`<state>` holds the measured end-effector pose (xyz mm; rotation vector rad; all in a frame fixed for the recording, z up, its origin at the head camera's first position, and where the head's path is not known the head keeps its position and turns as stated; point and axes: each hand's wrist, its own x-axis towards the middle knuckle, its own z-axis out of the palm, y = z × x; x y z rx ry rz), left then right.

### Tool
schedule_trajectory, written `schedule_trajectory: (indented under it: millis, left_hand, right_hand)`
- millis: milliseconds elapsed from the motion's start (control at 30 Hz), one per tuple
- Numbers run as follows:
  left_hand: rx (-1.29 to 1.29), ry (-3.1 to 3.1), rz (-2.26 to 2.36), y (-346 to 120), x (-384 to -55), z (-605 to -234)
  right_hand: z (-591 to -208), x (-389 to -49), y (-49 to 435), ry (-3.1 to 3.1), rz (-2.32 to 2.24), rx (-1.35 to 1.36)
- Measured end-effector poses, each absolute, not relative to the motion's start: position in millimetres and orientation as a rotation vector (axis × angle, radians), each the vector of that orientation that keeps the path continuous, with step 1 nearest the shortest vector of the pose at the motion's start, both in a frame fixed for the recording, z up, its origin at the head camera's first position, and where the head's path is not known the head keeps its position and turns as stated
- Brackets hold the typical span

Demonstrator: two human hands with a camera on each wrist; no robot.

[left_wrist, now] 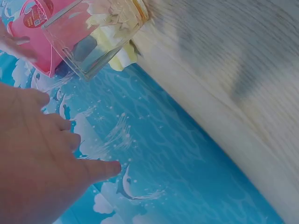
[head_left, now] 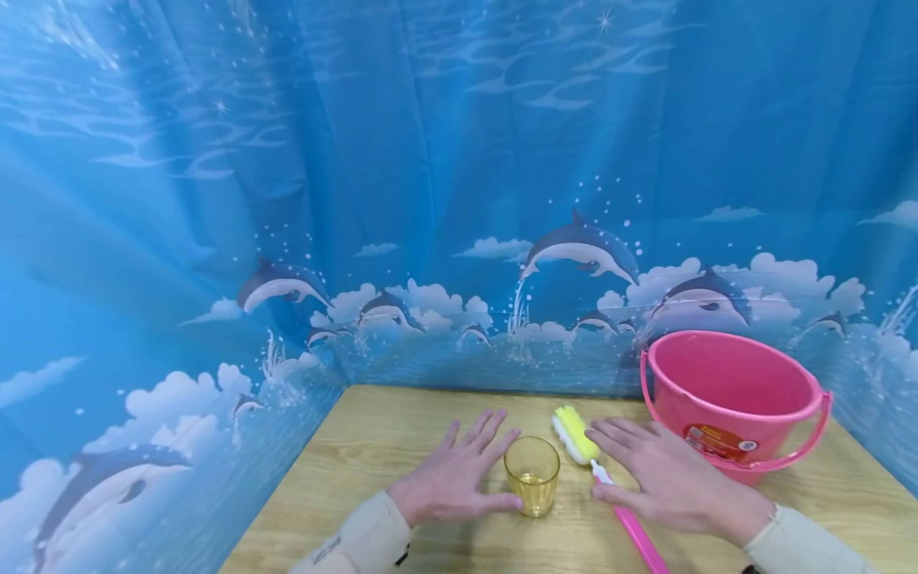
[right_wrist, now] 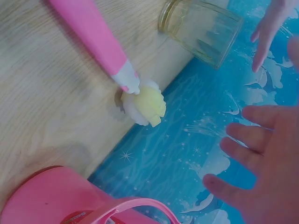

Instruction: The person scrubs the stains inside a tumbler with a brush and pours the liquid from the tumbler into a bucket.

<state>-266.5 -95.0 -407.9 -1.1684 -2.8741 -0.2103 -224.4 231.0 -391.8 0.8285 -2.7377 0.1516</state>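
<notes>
A yellow-tinted clear glass (head_left: 532, 477) stands upright on the wooden table, between the two hands. My left hand (head_left: 459, 472) is to its left with fingers spread and straight, holding nothing; the thumb tip overlaps the glass in the head view. To the right of the glass lies a bottle brush with a yellow and white sponge head (head_left: 574, 434) and a pink handle (head_left: 638, 540). My right hand (head_left: 670, 478) hovers over the brush's right side, its fingers extended and nothing in its grasp. In the right wrist view the brush (right_wrist: 100, 42) and glass (right_wrist: 201, 30) both show, apart from the fingers.
A pink bucket (head_left: 731, 383) with its handle hanging down stands at the right back of the table, close to the right hand. Behind the wooden table (head_left: 373, 422) hangs a blue curtain (head_left: 430, 199) printed with dolphins and clouds, which also runs along the left side.
</notes>
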Motion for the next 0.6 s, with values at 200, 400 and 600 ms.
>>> schedule_trajectory:
  millis: [200,400,600]
  left_hand:
    - [-1.059,-2.848,-0.427,-91,-271,-409]
    - [-0.889,-2.843,-0.76,-83,-278,-413]
    - [-0.774,-2.887,-1.094,-75,-285,-420]
  right_hand:
    - [-388,-229,231,-2.652,0.139,0.826]
    - [-390,-233,234,-2.595,0.109,0.845]
    - [-393,-237,239,-2.623,0.182,0.92]
